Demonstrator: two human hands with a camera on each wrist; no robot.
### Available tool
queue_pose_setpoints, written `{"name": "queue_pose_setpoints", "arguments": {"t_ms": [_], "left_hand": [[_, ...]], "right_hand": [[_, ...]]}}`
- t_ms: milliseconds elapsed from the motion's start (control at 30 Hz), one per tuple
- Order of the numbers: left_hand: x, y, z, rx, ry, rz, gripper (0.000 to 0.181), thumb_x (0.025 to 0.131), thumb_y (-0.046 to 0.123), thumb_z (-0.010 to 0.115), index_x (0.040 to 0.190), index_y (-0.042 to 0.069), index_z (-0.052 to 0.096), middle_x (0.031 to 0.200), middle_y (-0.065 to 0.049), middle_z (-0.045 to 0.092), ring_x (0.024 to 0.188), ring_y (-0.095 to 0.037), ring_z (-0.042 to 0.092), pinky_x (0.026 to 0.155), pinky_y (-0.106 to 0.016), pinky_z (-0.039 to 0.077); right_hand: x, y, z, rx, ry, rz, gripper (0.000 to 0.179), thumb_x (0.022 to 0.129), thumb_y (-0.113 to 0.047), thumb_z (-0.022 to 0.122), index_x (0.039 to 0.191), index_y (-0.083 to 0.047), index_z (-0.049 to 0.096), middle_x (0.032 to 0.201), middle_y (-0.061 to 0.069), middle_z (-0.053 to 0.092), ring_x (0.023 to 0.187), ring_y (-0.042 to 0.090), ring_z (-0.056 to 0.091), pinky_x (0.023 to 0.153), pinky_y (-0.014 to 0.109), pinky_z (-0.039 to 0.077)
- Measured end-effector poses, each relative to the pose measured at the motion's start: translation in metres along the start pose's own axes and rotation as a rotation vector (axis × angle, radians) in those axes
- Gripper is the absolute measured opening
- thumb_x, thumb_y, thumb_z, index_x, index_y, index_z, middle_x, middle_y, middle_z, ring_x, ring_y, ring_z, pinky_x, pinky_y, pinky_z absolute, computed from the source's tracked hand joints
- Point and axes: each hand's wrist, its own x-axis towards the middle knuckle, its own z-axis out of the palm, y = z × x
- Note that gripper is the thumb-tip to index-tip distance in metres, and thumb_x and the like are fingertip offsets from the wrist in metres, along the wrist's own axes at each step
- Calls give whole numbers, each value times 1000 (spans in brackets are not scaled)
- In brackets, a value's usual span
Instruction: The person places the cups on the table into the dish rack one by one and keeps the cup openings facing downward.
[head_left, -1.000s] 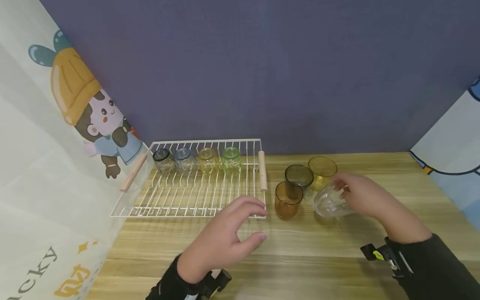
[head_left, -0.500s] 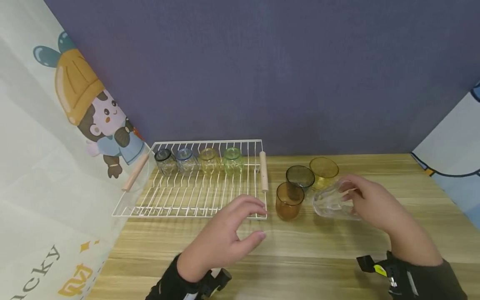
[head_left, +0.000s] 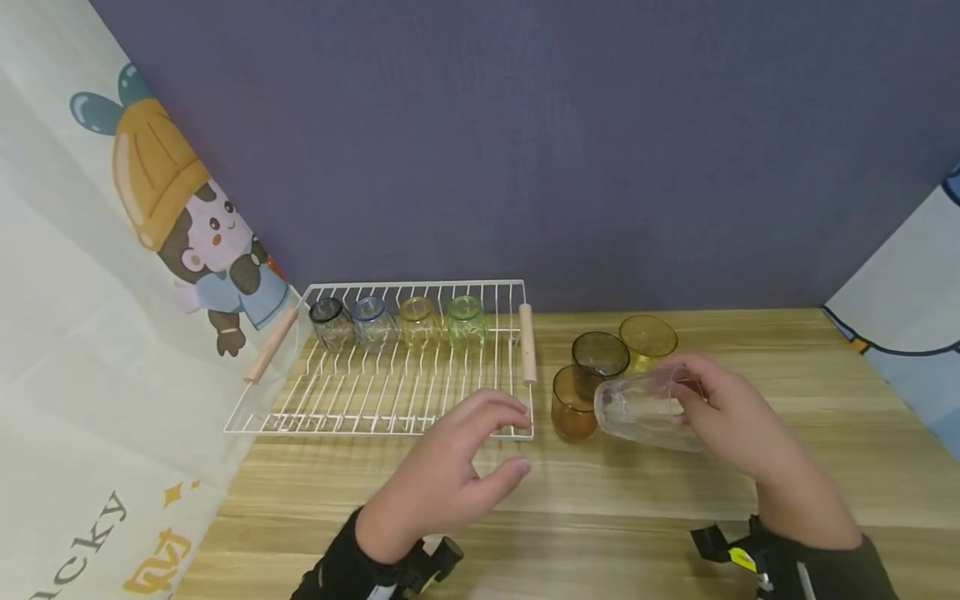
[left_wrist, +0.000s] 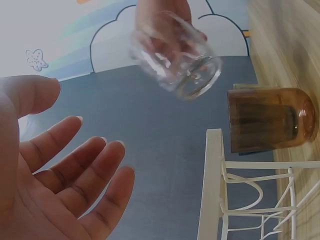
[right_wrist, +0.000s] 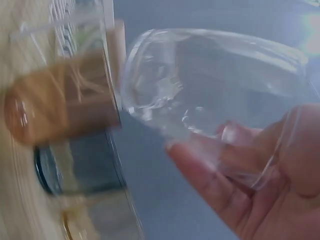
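My right hand (head_left: 723, 408) grips a clear drinking glass (head_left: 637, 412) near its rim, tipped on its side with the base toward the left. In the right wrist view the thumb and fingers wrap the open end of the clear glass (right_wrist: 200, 80). Behind and left of it stand an amber glass (head_left: 573, 412), a dark grey glass (head_left: 600, 352) and a yellow glass (head_left: 648, 335), all upright. My left hand (head_left: 450, 475) hovers in front of the rack's near right corner, fingers spread and holding nothing. The left wrist view shows those fingers (left_wrist: 100, 170) relaxed, apart from the clear glass.
A white wire rack (head_left: 375, 432) with wooden handles (head_left: 527, 343) stands left on the wooden table (head_left: 570, 533). Along its back row sit a black-tinted glass (head_left: 332, 325), a blue glass (head_left: 374, 323), a yellowish glass (head_left: 419, 323) and a green glass (head_left: 467, 323), upside down. A dark partition (head_left: 525, 150) rises behind.
My right hand has lifted the clear glass and turned it on its side, then brought it left, closer to the amber glass. The left hand has stayed almost still.
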Motion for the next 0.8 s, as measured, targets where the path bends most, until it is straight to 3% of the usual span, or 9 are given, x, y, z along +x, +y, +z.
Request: {"name": "queue_pose_setpoints", "arguments": {"t_ms": [167, 367, 433, 533, 633, 800], "left_hand": [[0, 0, 0, -1, 24, -13, 32, 92, 29, 62, 119, 12, 58, 126, -2, 57, 118, -12, 52, 98, -31, 49], [-1, 1, -1, -7, 38, -21, 39, 92, 30, 63, 126, 11, 55, 127, 0, 56, 115, -11, 53, 96, -30, 50], [-1, 1, 0, -14, 50, -18, 44, 93, 31, 62, 130, 10, 52, 127, -1, 55, 113, -11, 53, 94, -30, 51], [0, -1, 1, -38, 73, -11, 48, 93, 31, 62, 133, 8, 49, 126, -3, 55, 110, -12, 54, 93, -30, 52], [1, -2, 2, -59, 96, -9, 48, 92, 30, 62, 132, 7, 49, 125, -4, 55, 109, -13, 54, 91, -30, 52], [2, -1, 2, -25, 118, -21, 47, 92, 33, 62, 130, 8, 51, 130, -3, 53, 117, -16, 52, 98, -36, 49]], "right_hand": [[6, -14, 17, 20, 37, -92, 33, 98, 4, 45, 124, -12, 58, 97, 3, 64, 52, 9, 48, 43, 26, 45], [11, -28, 32, 113, 49, -199, 30, 99, 0, 49, 121, -17, 60, 103, -5, 69, 48, 8, 39, 44, 24, 40], [11, -31, 37, 146, 57, -240, 32, 99, 2, 48, 121, -16, 60, 102, -5, 69, 53, 7, 46, 43, 23, 40], [11, -35, 48, 174, 81, -281, 34, 97, 6, 48, 120, -15, 60, 103, -6, 68, 71, 6, 60, 52, 22, 50], [9, -37, 61, 218, 89, -282, 34, 96, 7, 49, 119, -14, 61, 109, -4, 68, 96, 11, 64, 70, 26, 58], [6, -45, 75, 302, 76, -255, 35, 96, 8, 47, 120, -14, 61, 116, -1, 66, 102, 15, 63, 79, 29, 58]]}}
